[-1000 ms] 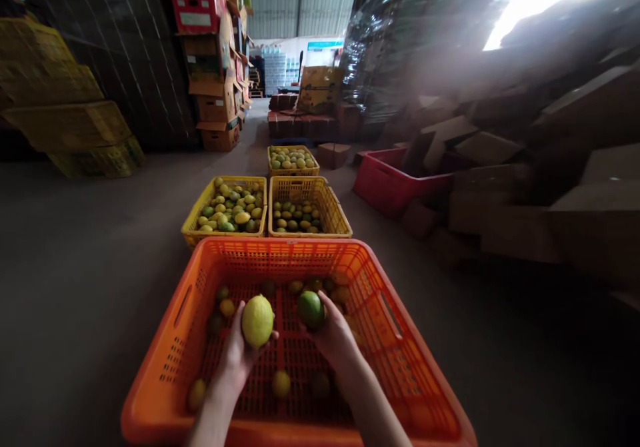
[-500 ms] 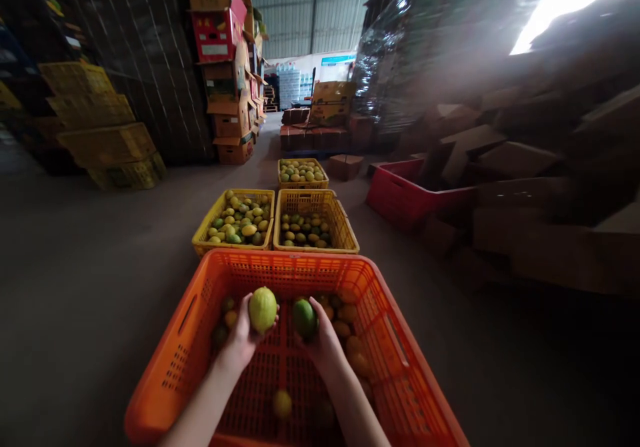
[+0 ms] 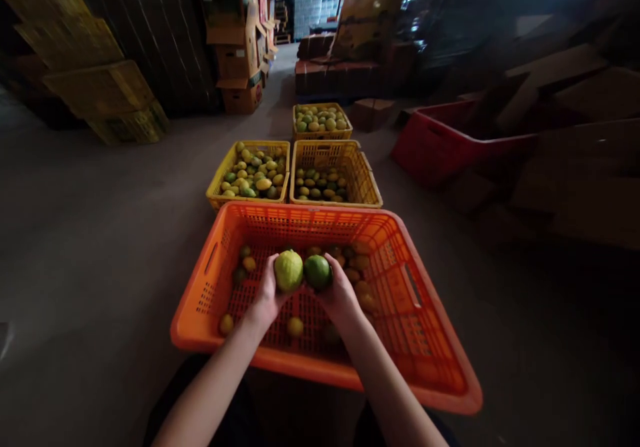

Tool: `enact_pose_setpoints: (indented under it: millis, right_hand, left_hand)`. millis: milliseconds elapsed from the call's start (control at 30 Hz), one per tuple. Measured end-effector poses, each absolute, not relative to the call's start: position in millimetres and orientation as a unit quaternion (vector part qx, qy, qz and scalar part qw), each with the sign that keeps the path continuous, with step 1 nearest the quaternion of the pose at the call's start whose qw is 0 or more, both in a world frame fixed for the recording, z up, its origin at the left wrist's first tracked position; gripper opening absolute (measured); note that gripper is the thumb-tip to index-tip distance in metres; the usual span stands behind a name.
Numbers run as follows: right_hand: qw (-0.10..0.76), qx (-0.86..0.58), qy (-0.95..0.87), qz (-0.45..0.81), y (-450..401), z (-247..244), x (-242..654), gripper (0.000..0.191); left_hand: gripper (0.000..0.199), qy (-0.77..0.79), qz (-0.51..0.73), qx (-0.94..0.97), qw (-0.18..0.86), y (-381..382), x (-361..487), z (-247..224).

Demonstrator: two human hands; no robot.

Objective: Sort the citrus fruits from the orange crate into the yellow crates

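Note:
My left hand [image 3: 270, 290] is closed round a large yellow-green lemon [image 3: 289, 271]. In my right hand [image 3: 341, 290] is a smaller dark green lemon [image 3: 317, 272]. Both fruits are held side by side, nearly touching, above the orange plastic crate [image 3: 200, 330]. Loose fruits lie on the crate's slatted bottom: a yellow one [image 3: 295, 327] under my hands, another yellow one [image 3: 227, 324] at the near left corner, and several along the right side, partly hidden by my right arm.
Beyond the orange crate stand a yellow crate [image 3: 213, 194] full of fruit, a partly filled yellow crate [image 3: 367, 184] and a third yellow crate [image 3: 325, 135]. A red bin [image 3: 425, 144] and cardboard lie right. Stacked yellow crates [image 3: 100, 90] and cardboard boxes [image 3: 233, 64] rise left.
My hands have come closer together, bringing the two lemons side by side. The view has tilted down, so the crates sit higher and the orange crate's near rim shows.

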State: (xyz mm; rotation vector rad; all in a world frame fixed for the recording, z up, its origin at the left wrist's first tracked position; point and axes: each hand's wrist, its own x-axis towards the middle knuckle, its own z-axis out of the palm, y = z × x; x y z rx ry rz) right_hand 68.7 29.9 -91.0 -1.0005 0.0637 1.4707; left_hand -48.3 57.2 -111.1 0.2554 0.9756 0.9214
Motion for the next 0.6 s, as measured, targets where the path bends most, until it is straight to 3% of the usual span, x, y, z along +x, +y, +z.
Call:
enact_pose_setpoints:
  millis: [367,600]
  right_hand:
    - [0.635,-0.486,0.025,0.6,32,-89,73,0.017]
    - [0.638,-0.477,0.028,0.604,34,-90,74,0.02]
  left_hand:
    - [0.022,0.457,0.457,0.196,0.737,51,-43,-104]
    - [0.025,0.422,0.436,0.113,0.787,62,-40,-99]
